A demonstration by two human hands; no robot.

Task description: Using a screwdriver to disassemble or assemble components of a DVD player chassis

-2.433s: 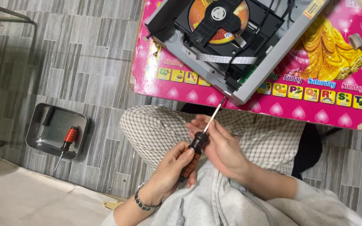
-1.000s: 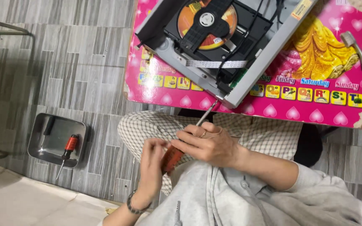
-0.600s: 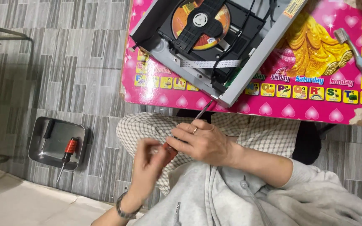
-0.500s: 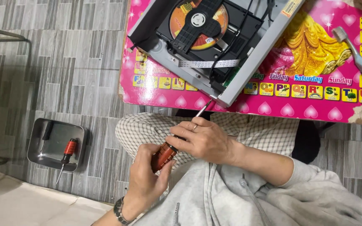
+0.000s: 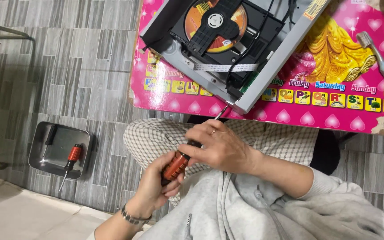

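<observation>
Orange-handled screwdriver | both hands' fingers clamp it; tip at disc player corner edge

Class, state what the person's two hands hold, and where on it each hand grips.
Both hold one orange-handled screwdriver: left hand wraps the handle's butt; right hand grips the front.

A screwdriver with a ribbed orange-and-black handle and thin metal shaft lies slanted above the lap, handle low and to the left, tip up and to the right. The tip sits at the near corner of the opened grey disc player, which rests on the pink table.
</observation>
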